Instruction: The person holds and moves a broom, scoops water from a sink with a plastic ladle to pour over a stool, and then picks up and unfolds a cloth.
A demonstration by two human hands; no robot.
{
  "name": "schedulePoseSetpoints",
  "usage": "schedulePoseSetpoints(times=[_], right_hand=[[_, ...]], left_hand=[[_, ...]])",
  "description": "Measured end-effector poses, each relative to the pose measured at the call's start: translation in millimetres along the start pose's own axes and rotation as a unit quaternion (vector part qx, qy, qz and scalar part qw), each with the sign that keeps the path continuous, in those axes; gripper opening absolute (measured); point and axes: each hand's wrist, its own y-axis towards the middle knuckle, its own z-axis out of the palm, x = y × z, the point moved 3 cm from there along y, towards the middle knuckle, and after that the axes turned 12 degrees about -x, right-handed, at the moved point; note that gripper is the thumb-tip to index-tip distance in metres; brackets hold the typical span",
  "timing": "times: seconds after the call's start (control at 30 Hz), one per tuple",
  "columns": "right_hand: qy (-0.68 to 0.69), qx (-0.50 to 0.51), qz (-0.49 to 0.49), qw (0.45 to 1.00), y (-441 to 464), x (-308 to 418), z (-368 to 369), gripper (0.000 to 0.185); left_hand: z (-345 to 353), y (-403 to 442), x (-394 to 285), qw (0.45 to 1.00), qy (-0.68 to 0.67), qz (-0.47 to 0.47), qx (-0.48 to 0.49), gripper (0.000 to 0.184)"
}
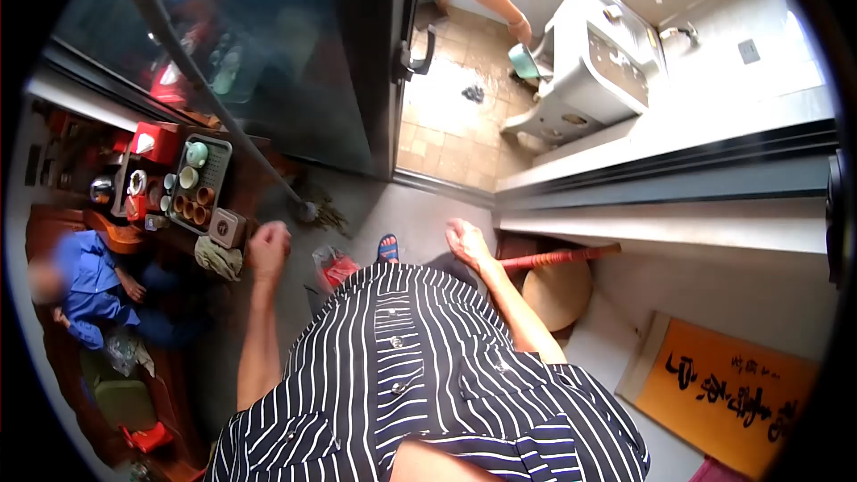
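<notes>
My left hand (269, 245) hangs out to the left in a loose fist, apart from the tea things, with nothing showing in it. My right hand (466, 241) is in front of my body with its fingers curled and no object visible in them. Behind my right forearm, a red-wrapped stick (562, 256) sticks out to the right; no grip on it shows. Close beyond my left hand, a broom (223, 112) leans against the dark glass door, bristles down. A beige box (227, 228) and a crumpled cloth (219, 257) are nearest my left hand.
A tea tray (201, 178) with a teapot and several cups sits at left, near a person in blue (94, 281). Through the doorway, another person's hand (520, 31) holds a green scoop (525, 62) beside a white cabinet (594, 58). An orange calligraphy scroll (714, 384) lies at right.
</notes>
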Motion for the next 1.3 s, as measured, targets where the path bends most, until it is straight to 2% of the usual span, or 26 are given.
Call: schedulePoseSetpoints(times=[0.1, 0.17, 0.3, 0.33, 0.37, 0.43, 0.47, 0.5, 0.57, 0.63, 0.67, 0.7, 0.77, 0.83, 0.87, 0.9, 0.93, 0.97, 1.0, 1.03, 1.07, 1.1, 1.13, 1.17, 1.23, 1.3], right_hand=[[0.022, -0.008, 0.062, 0.998, -9, -22, -2, 0.028], [-0.023, -0.014, 0.05, 0.998, -18, -29, -12, 0.03], [-0.017, -0.008, 0.138, 0.99, -38, -43, -32, 0.032], [-0.013, -0.009, 0.165, 0.986, -44, -44, -40, 0.032], [-0.011, -0.013, 0.174, 0.985, -49, -51, -40, 0.032], [-0.006, -0.023, 0.189, 0.982, -59, -68, -40, 0.032], [-0.016, -0.016, 0.198, 0.98, -62, -78, -40, 0.031], [-0.011, -0.022, 0.192, 0.981, -64, -85, -41, 0.03], [-0.014, -0.012, 0.206, 0.978, -64, -104, -41, 0.03], [-0.018, 0.007, 0.209, 0.978, -57, -117, -47, 0.031], [-0.013, -0.006, 0.209, 0.978, -51, -121, -50, 0.029], [-0.015, -0.008, 0.202, 0.979, -44, -127, -54, 0.029], [-0.006, 0.036, 0.223, 0.974, -29, -136, -65, 0.029], [-0.035, 0.001, 0.176, 0.984, -19, -159, -66, 0.028], [-0.031, 0.015, 0.169, 0.985, -7, -149, -82, 0.029], [-0.035, 0.055, 0.194, 0.979, 1, -160, -82, 0.029], [-0.035, 0.069, 0.186, 0.979, 9, -165, -86, 0.029], [-0.053, 0.063, 0.156, 0.984, 17, -171, -88, 0.031], [-0.045, 0.077, 0.16, 0.983, 25, -176, -90, 0.031], [-0.036, 0.09, 0.166, 0.981, 31, -180, -91, 0.031], [-0.009, 0.131, 0.219, 0.967, 38, -177, -94, 0.032], [-0.042, 0.14, 0.152, 0.978, 50, -163, -102, 0.032], [-0.032, 0.152, 0.155, 0.976, 58, -163, -101, 0.032], [-0.021, 0.161, 0.159, 0.974, 63, -163, -99, 0.032], [-0.002, 0.142, 0.146, 0.979, 69, -165, -90, 0.031], [-0.017, 0.147, 0.118, 0.982, 71, -162, -76, 0.03]], left_hand=[[-17, 40, -69, 0.99, -0.003, 0.142, -0.023, 0.017], [-27, 65, -101, 0.982, -0.006, 0.183, -0.046, 0.017], [-22, 62, -170, 0.978, -0.069, 0.169, -0.098, 0.016], [-17, 60, -181, 0.965, -0.035, 0.239, -0.103, 0.017], [-11, 61, -180, 0.963, -0.05, 0.244, -0.105, 0.016], [2, 55, -190, 0.91, 0.015, 0.358, -0.208, 0.017], [2, 62, -195, 0.873, 0.067, 0.398, -0.273, 0.026], [-8, 82, -188, 0.869, 0.058, 0.373, -0.318, 0.041], [-20, 99, -201, 0.851, 0.098, 0.331, -0.395, 0.053], [-36, 128, -196, 0.821, 0.149, 0.327, -0.443, 0.059], [-40, 149, -182, 0.843, 0.063, 0.295, -0.445, 0.055], [-53, 185, -161, 0.886, 0.06, 0.306, -0.343, 0.045], [-29, 177, -182, 0.956, -0.078, 0.221, -0.176, 0.046], [-14, 174, -191, 0.968, -0.066, 0.127, -0.207, 0.027], [-13, 177, -187, 0.96, -0.028, 0.149, -0.236, 0.023], [-13, 180, -181, 0.964, -0.047, 0.134, -0.224, 0.022], [7, 153, -202, 0.958, -0.067, 0.182, -0.212, 0.021], [-1, 158, -184, 0.966, -0.035, 0.174, -0.189, 0.016], [5, 138, -186, 0.96, -0.002, 0.178, -0.217, 0.015], [14, 119, -190, 0.953, 0.031, 0.181, -0.241, 0.015], [6, 112, -177, 0.948, 0.049, 0.2, -0.241, 0.014], [5, 98, -170, 0.943, 0.066, 0.22, -0.24, 0.014], [10, 82, -155, 0.945, -0.032, 0.184, -0.27, 0.014], [19, 65, -148, 0.932, -0.067, 0.162, -0.316, 0.018], [28, 44, -124, 0.925, -0.169, 0.074, -0.331, 0.022], [18, 38, -106, 0.92, -0.25, 0.053, -0.297, 0.027]])
